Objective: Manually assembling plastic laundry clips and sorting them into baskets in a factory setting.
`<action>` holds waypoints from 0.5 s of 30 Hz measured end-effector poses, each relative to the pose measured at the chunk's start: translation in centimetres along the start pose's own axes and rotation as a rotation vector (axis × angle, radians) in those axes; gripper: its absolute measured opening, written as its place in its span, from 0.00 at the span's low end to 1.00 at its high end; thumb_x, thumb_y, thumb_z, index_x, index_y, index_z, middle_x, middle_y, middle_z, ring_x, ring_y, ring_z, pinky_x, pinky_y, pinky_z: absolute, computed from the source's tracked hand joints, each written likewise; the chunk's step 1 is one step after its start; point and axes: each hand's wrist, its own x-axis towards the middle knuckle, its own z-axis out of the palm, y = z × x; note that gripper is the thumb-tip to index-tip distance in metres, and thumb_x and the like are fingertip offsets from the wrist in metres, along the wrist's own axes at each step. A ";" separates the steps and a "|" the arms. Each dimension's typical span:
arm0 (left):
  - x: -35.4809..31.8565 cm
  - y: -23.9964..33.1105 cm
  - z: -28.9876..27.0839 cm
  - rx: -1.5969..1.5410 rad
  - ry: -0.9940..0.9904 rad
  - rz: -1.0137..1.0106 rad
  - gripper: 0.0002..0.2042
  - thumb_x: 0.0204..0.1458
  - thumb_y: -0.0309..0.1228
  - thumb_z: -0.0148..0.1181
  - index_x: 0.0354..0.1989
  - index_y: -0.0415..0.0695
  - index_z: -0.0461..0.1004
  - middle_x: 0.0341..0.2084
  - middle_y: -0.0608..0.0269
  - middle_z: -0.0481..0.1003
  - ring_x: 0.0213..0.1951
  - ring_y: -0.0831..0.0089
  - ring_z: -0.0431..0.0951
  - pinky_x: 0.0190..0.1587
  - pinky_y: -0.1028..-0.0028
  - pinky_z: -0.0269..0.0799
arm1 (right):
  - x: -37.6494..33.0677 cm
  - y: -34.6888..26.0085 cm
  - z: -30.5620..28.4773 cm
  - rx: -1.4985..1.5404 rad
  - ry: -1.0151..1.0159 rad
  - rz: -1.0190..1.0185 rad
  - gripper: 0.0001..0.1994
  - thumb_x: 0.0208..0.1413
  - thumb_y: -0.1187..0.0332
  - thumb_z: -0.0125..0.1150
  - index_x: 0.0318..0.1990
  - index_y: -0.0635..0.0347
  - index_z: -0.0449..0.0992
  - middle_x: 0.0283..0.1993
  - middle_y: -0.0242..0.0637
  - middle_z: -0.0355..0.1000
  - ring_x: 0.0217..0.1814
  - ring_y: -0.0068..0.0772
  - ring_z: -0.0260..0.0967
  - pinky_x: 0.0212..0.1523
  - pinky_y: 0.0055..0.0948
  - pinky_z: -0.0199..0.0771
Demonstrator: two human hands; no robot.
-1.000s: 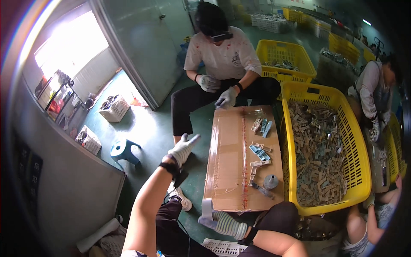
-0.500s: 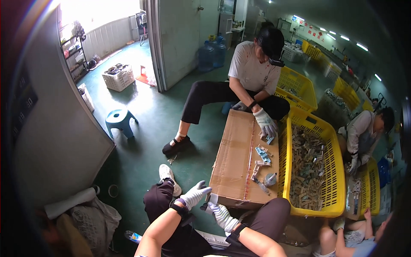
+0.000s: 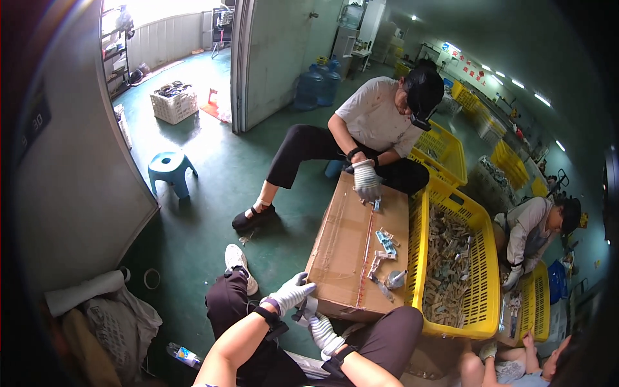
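Item, left hand [image 3: 291,294]: gloved in white, at the near left corner of the carton [image 3: 335,258], fingers pointing rightward and thumb raised. Whether its grip is closed on anything cannot be told; nor whether the fingertips touch the cardboard or stop just beside it.

Item, right hand [image 3: 325,335]: striped glove, lower and to the right of the left one, grip closed on a pale grey piece [image 3: 307,311].

Item, pale grey piece: located between the two hands, just off the carton's near left corner. It lies up and to the left of the right palm, immediately below the left fingers. Long axis seemingly slanting from lower left to upper right, though gloves hide part of it. Nearer hand: the right, which holds it; the left is close above.

Item, carton: brown cardboard, long axis running away from the wearer and leaning right at its far end.

Upon it, along the right side: pale and blue plastic clips [image 3: 385,242] and a grey rounded vessel [image 3: 396,279].

At its far end: a co-worker's gloved hand [image 3: 367,182], above a small blue part [image 3: 376,205].

Alongside, right: yellow basket [image 3: 488,326], filled with small loose parts [image 3: 446,274].
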 end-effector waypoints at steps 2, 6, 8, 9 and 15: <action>0.3 -0.2 0.1 0.038 0.036 0.018 0.35 0.54 0.44 0.59 0.65 0.35 0.56 0.59 0.50 0.66 0.59 0.64 0.65 0.61 0.70 0.60 | 0.2 0.2 -0.1 -0.016 -0.006 -0.013 0.17 0.61 0.58 0.58 0.52 0.58 0.74 0.46 0.26 0.73 0.47 0.21 0.66 0.51 0.25 0.66; -0.2 1.2 1.0 0.007 -0.036 -0.071 0.41 0.54 0.52 0.56 0.68 0.35 0.49 0.64 0.49 0.59 0.64 0.62 0.59 0.65 0.69 0.55 | -0.3 -1.0 0.3 -0.081 -0.003 -0.022 0.19 0.61 0.56 0.57 0.53 0.58 0.73 0.46 0.27 0.73 0.47 0.22 0.66 0.51 0.25 0.65; -0.1 1.1 1.1 -0.009 -0.045 -0.080 0.44 0.54 0.54 0.55 0.69 0.34 0.46 0.66 0.48 0.56 0.66 0.62 0.56 0.66 0.69 0.53 | -0.3 -1.1 0.4 -0.103 -0.014 -0.037 0.19 0.62 0.56 0.57 0.53 0.58 0.73 0.46 0.27 0.72 0.47 0.22 0.66 0.51 0.25 0.65; 0.1 1.0 1.0 0.002 -0.059 -0.086 0.46 0.53 0.56 0.55 0.69 0.34 0.44 0.67 0.49 0.54 0.67 0.62 0.54 0.66 0.69 0.51 | -0.1 -1.1 0.3 -0.094 -0.043 -0.015 0.19 0.62 0.55 0.56 0.53 0.58 0.73 0.46 0.27 0.72 0.47 0.22 0.66 0.51 0.25 0.66; 0.2 1.0 1.2 -0.011 -0.070 -0.097 0.45 0.54 0.56 0.55 0.69 0.36 0.44 0.67 0.50 0.53 0.67 0.62 0.53 0.66 0.69 0.52 | -0.1 -0.4 -0.3 -0.083 -0.057 -0.003 0.18 0.62 0.55 0.55 0.50 0.60 0.74 0.43 0.30 0.75 0.46 0.23 0.68 0.51 0.26 0.67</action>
